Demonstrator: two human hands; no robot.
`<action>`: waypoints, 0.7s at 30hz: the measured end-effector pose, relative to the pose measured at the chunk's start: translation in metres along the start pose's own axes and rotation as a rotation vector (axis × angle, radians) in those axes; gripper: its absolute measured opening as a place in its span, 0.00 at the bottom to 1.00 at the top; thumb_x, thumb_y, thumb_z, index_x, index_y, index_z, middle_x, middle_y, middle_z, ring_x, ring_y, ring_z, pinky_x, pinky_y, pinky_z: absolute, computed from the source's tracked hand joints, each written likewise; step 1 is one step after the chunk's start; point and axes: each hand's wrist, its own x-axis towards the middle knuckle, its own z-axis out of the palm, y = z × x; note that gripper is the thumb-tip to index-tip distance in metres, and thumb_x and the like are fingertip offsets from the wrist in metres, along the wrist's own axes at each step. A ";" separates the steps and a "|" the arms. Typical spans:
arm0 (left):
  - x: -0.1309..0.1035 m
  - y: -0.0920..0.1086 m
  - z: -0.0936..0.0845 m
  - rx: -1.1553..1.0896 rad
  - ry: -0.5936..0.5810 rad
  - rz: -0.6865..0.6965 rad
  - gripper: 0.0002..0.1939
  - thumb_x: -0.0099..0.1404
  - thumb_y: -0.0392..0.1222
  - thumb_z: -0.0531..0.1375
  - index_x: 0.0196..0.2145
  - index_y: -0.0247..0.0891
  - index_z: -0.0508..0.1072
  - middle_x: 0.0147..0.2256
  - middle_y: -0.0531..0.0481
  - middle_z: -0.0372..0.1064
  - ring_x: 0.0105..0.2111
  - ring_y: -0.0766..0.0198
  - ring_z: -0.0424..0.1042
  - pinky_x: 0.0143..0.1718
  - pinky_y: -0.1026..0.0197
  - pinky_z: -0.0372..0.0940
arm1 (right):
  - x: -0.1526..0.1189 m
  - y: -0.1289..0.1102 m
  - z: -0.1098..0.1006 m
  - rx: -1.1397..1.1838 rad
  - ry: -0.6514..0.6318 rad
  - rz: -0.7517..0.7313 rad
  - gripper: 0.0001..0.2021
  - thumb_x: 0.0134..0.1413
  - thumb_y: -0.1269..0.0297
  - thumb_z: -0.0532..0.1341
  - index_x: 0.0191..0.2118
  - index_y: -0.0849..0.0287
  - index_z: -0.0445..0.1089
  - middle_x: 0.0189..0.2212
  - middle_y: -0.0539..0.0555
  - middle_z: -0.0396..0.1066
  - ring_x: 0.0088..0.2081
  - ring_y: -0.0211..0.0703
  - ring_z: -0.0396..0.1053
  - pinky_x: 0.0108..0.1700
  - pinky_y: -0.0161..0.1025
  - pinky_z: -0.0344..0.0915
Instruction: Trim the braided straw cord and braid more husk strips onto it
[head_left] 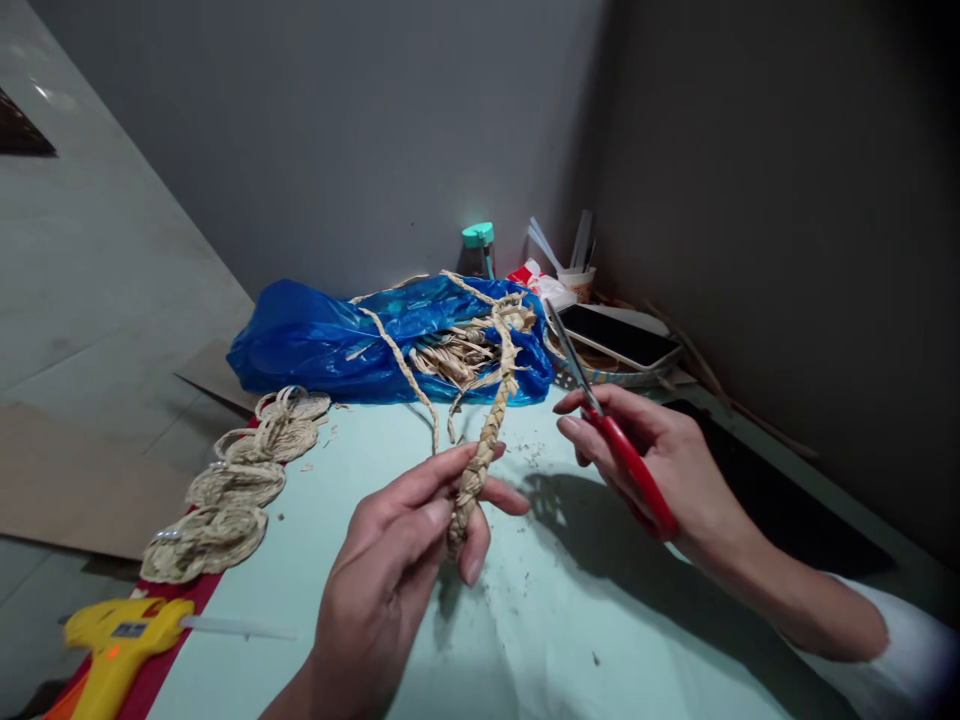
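Observation:
My left hand [409, 545] grips the near end of a braided straw cord [491, 425] between thumb and fingers. From there the braid runs up and away toward the blue plastic bag [322, 335]. In my right hand [660, 450] is a pair of scissors [630, 465] with red handles, its blades pointing up and to the left, apart from the braid. Loose dry straw [454, 355] shows in the bag's opening. A thin twisted strand [401, 365] hangs over the bag's front onto the table.
Several coiled straw pieces [236, 485] lie in a row along the table's left edge. Nearer stands a yellow glue gun [124, 640] with a glue stick in it. At the back are a phone [619, 335], a teal-lidded jar [478, 250] and a cup [576, 283] holding strips. Grey walls rise behind.

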 end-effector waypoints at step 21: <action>0.004 0.004 0.006 0.134 0.115 -0.059 0.12 0.63 0.36 0.58 0.43 0.33 0.76 0.35 0.42 0.75 0.21 0.71 0.63 0.25 0.66 0.55 | -0.013 0.002 0.004 -0.200 -0.071 -0.306 0.05 0.56 0.62 0.62 0.38 0.56 0.68 0.25 0.47 0.68 0.23 0.34 0.62 0.26 0.32 0.60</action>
